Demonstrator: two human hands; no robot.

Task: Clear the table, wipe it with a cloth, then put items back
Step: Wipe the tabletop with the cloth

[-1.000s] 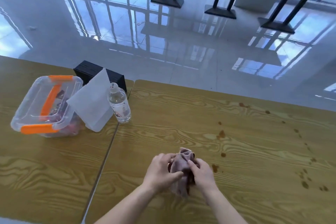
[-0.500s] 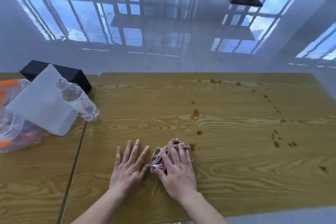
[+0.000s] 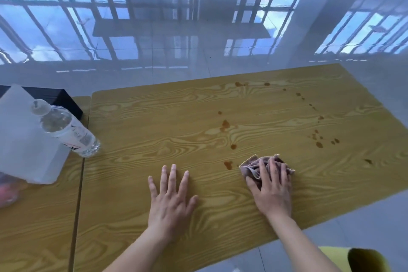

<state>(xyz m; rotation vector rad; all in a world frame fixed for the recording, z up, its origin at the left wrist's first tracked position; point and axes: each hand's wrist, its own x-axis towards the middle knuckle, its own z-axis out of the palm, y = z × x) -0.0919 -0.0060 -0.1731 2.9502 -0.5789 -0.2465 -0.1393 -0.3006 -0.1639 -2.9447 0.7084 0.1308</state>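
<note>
I see the right hand (image 3: 272, 192) pressing flat on the crumpled cloth (image 3: 254, 166), fingers straight, the left hand (image 3: 171, 199) spread on the table (image 3: 154, 130), apart from the cloth, brown stains (image 3: 225, 125) just beyond it

Left hand (image 3: 171, 202), right hand (image 3: 273, 194), forearms (image 3: 302, 247) bare

Was lit brightly and evenly by daylight. Carried mirror-like reflections of window panes and blue sky across the glossy floor (image 3: 198, 35), with pale glare brightest toward the left and right sides. Showed only faint, soft shadows on the table (image 3: 154, 130). Bowed straight edges outward toward the borders, wide-angle fashion. Read fairly sharp in the middle; went smeared and stretched at the left edge, around the bottle (image 3: 66, 130). Looked slightly soft overall.
</note>
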